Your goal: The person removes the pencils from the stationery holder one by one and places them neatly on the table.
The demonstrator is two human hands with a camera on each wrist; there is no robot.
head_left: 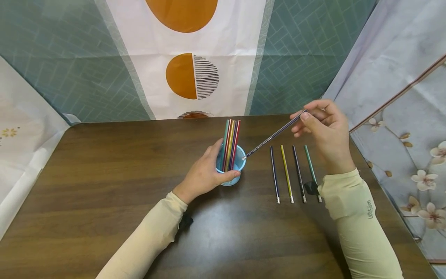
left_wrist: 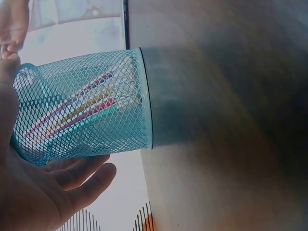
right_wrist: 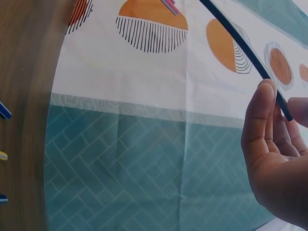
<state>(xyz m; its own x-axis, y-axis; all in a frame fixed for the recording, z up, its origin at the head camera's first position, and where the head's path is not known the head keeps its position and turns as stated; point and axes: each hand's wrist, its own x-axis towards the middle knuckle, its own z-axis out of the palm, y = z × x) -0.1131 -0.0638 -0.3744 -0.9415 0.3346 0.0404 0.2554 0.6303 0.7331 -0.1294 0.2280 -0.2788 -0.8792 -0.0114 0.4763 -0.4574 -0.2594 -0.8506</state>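
A light blue mesh pencil cup point(head_left: 231, 180) stands upright on the table, holding several coloured pencils point(head_left: 230, 145) that lean together toward its left side. My left hand point(head_left: 205, 170) grips the cup near its rim, thumb at the front and fingers around the far left side. In the left wrist view the pencils show through the mesh point(left_wrist: 86, 106). Between thumb and fingertips my right hand point(head_left: 325, 124) pinches one end of a dark pencil point(head_left: 275, 135). It slants down to the left, its silvery end at the cup's right rim.
Right of the cup several pencils lie in a row on the brown table point(head_left: 115, 174): a dark blue one point(head_left: 274, 174), a yellow one point(head_left: 287, 174), a dark one point(head_left: 299, 174) and a green one point(head_left: 311, 164) partly hidden by the right wrist. A patterned curtain point(head_left: 296, 58) hangs behind the table.
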